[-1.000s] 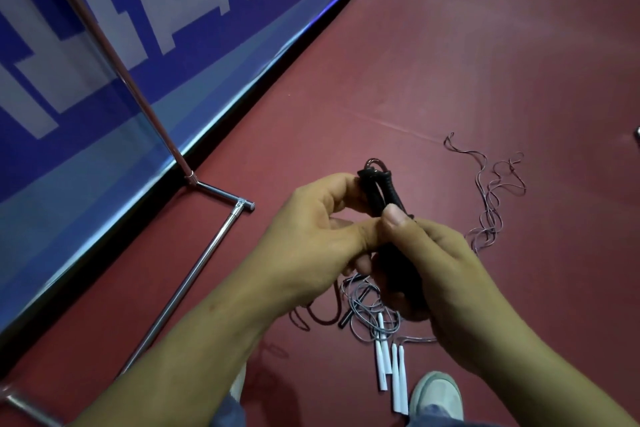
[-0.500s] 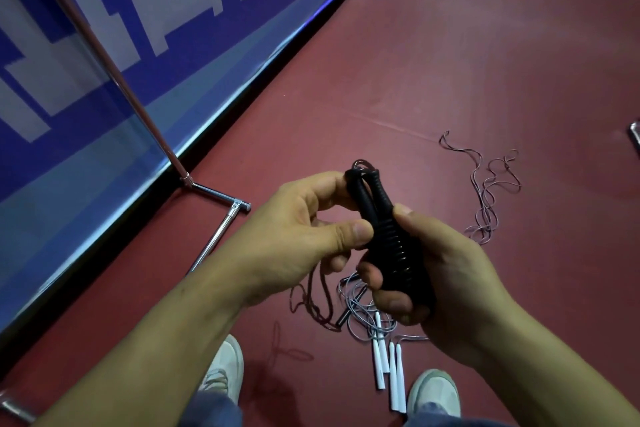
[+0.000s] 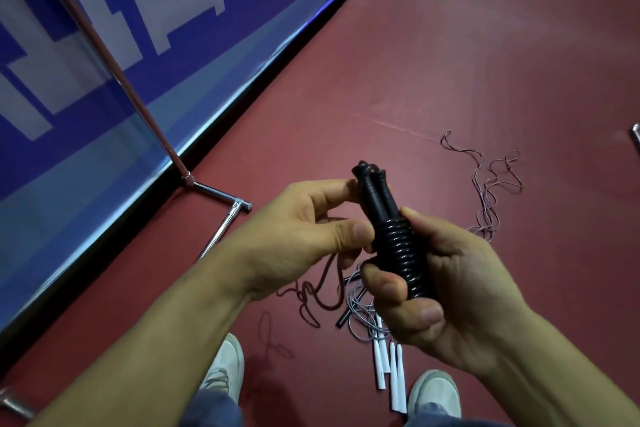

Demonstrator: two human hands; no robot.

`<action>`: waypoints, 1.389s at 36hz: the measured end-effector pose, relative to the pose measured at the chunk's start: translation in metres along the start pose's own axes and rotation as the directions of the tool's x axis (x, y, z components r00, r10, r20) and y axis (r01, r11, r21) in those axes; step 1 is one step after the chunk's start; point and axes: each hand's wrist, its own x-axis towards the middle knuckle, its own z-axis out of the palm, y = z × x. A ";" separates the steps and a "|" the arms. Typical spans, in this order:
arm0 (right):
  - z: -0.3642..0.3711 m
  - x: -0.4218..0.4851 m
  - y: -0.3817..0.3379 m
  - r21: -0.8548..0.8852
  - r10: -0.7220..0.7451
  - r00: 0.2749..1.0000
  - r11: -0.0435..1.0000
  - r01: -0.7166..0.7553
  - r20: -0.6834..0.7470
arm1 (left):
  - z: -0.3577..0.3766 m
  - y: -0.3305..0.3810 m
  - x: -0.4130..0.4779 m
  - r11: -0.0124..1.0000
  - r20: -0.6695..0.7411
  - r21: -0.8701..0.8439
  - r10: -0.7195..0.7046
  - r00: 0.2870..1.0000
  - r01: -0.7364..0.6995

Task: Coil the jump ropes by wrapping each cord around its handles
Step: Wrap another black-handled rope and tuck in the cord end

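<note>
Head cam, the only view I have.

Right hand (image 3: 460,295): clenched around the lower end of the black handles (image 3: 375,198). The thumb lies up the right side and the fingertips come round the front at the bottom. Firm grasp.

The two handles are held together, roughly upright with the tops tilted slightly left, above the red floor (image 3: 450,62) at the centre of the frame.

Coiled cord (image 3: 401,256): tight black turns stacked over the lower and middle part of the handles. The upper part is bare, and a small loop shows at the top ends.

Left hand (image 3: 294,236): fingers curled, forefinger tip against the bare upper handles, thumb tip against the top turns of the coil. I can't tell whether it's actually pinching cord, since the palm side is hidden.

Loose cord tail (image 3: 318,295): dark, drops from under the left hand and ends in a small tangle on the floor.

On the floor below the hands:
- White handles (image 3: 391,371) lie side by side, with a grey cord (image 3: 360,319) looped just above them.
- A thin pinkish cord (image 3: 488,198) lies in a loose squiggle off to the right, well apart from the rest.

Two light shoes at the bottom edge: left shoe (image 3: 225,367) and right shoe (image 3: 436,392).

A metal stand (image 3: 214,191) foot sits to the left against the blue banner (image 3: 138,10).
</note>
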 end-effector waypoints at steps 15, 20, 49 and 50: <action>0.013 0.000 -0.005 -0.070 -0.114 0.964 0.993 0.100 -0.241 | 0.005 0.001 0.001 0.971 0.040 -0.237 0.015 0.999 -0.005; 0.008 0.002 -0.001 0.045 -0.026 0.994 0.999 0.030 -0.107 | 0.011 -0.004 0.001 0.961 0.033 -0.277 0.028 0.999 -0.018; 0.011 0.005 -0.001 -0.533 -0.338 0.920 0.825 0.188 -0.197 | 0.015 0.000 0.001 0.998 -0.234 -0.035 -0.050 0.971 0.043; 0.013 0.004 -0.001 -0.503 -0.302 0.934 0.847 0.171 -0.191 | 0.014 0.001 0.000 0.997 -0.189 -0.062 -0.059 0.980 0.048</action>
